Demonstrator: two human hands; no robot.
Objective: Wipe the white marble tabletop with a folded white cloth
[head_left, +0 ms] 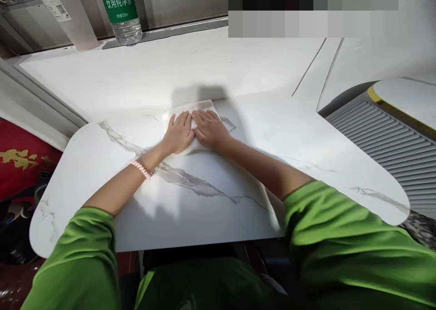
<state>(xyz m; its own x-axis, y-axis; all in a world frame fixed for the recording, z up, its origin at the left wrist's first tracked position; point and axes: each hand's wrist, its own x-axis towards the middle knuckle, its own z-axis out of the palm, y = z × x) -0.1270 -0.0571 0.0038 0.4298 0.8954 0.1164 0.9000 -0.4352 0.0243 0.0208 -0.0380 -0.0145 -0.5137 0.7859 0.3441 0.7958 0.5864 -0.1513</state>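
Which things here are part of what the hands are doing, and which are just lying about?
In use: left hand, right hand, both flat on the white folded sheet; the marble table under it.
Lying about: water bottle on the far ledge; grey slatted panel at right.

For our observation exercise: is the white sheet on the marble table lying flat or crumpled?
Flat: the white rectangular sheet lies smooth under the left hand and right hand, palms down. Layers: cannot tell.

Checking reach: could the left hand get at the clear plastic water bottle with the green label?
Probably, with a stretch. The left hand lies flat on the white folded cloth; the green-labelled water bottle stands far back on a ledge, with only bare white surface between.
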